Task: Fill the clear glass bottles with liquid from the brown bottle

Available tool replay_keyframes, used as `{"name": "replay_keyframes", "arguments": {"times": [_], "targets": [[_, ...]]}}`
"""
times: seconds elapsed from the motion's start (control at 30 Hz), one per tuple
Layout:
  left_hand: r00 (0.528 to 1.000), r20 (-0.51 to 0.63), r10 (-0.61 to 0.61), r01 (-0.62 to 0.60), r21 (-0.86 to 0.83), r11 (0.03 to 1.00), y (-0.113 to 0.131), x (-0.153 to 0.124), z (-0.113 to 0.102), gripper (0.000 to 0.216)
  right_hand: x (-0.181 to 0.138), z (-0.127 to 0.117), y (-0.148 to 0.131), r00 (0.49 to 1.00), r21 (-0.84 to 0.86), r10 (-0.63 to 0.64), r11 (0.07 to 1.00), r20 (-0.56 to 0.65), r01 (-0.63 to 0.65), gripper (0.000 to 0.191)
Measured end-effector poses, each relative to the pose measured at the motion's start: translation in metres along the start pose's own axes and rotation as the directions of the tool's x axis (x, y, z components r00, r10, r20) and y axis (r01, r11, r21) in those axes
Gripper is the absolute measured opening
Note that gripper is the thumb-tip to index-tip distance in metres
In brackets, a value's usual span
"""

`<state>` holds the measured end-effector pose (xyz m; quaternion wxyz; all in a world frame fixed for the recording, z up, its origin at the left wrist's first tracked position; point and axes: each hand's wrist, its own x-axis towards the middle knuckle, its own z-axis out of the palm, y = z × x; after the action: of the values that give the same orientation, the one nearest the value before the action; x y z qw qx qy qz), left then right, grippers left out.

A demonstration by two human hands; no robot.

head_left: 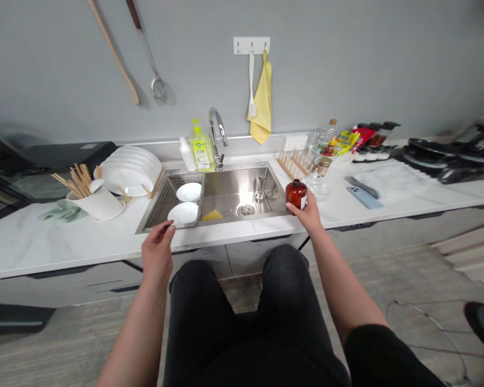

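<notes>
My right hand (305,214) is closed around an amber bottle (294,192) with a white label, held upright at the sink's right front corner. Thumb and fingers of my left hand (158,244) pinch a small black thing (167,227), perhaps a cap, mostly hidden by the fingers. That hand is just in front of two white bowls (184,213) in the drain basket (161,200) on the sink's left side. A yellow cloth or sponge (212,215) lies in the steel sink (232,188) near the front.
Behind the sink stand a tap (221,131), a green soap bottle (202,150) and a white bottle (187,154). Stacked white plates (133,172) and a chopstick holder (100,203) are at left. A wooden rack (290,165), glassware and a phone (364,197) occupy the right.
</notes>
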<state>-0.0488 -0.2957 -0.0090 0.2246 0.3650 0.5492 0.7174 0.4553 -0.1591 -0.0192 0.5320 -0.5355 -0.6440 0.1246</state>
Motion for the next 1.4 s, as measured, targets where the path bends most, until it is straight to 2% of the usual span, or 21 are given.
{"name": "replay_keyframes", "arguments": {"times": [0.13, 0.27, 0.4, 0.47, 0.6, 0.67, 0.8, 0.9, 1.07, 1.23, 1.4], "targets": [[0.983, -0.171, -0.062, 0.084, 0.127, 0.988, -0.019, 0.032, -0.047, 0.047, 0.042, 0.001, 0.028, 0.983, -0.138, 0.152, 0.977, -0.099, -0.165, 0.093], [0.945, -0.309, -0.102, 0.163, 0.178, 0.970, -0.030, 0.053, -0.083, 0.045, 0.049, 0.014, 0.045, 0.944, -0.192, 0.291, 0.929, -0.153, -0.318, 0.085], [0.933, -0.346, -0.094, 0.153, 0.147, 0.977, -0.040, 0.072, -0.108, 0.045, 0.050, 0.024, 0.063, 0.917, -0.204, 0.356, 0.898, -0.180, -0.389, 0.073], [0.934, -0.349, -0.077, 0.156, 0.205, 0.966, -0.042, 0.084, -0.120, 0.045, 0.052, 0.026, 0.070, 0.911, -0.210, 0.363, 0.892, -0.195, -0.400, 0.070], [0.932, -0.359, -0.054, 0.249, 0.525, 0.814, -0.035, 0.115, -0.146, 0.043, 0.053, 0.029, 0.076, 0.908, -0.229, 0.382, 0.881, -0.170, -0.414, 0.066], [0.929, -0.365, -0.055, 0.282, 0.606, 0.744, -0.030, 0.134, -0.154, 0.042, 0.048, 0.028, 0.076, 0.916, -0.205, 0.370, 0.895, -0.157, -0.396, 0.072], [0.940, -0.328, -0.089, 0.301, 0.684, 0.664, -0.026, 0.165, -0.153, 0.033, 0.034, 0.026, 0.073, 0.923, -0.198, 0.314, 0.912, -0.224, -0.358, 0.083], [0.945, -0.311, -0.098, 0.303, 0.730, 0.613, -0.030, 0.175, -0.144, 0.030, 0.032, 0.025, 0.070, 0.916, -0.271, 0.306, 0.887, -0.259, -0.373, 0.069], [0.960, -0.276, -0.043, 0.253, 0.794, 0.553, -0.040, 0.171, -0.135, 0.024, 0.036, 0.025, 0.062, 0.920, -0.356, 0.320, 0.852, -0.225, -0.383, 0.046], [0.963, -0.270, -0.007, 0.237, 0.833, 0.500, -0.041, 0.165, -0.134, 0.023, 0.033, 0.024, 0.061, 0.941, -0.380, 0.310, 0.860, -0.138, -0.340, 0.040], [0.961, -0.274, -0.017, 0.248, 0.837, 0.488, -0.035, 0.162, -0.127, 0.023, 0.035, 0.025, 0.057, 0.955, -0.376, 0.291, 0.880, -0.058, -0.291, 0.035]]}}
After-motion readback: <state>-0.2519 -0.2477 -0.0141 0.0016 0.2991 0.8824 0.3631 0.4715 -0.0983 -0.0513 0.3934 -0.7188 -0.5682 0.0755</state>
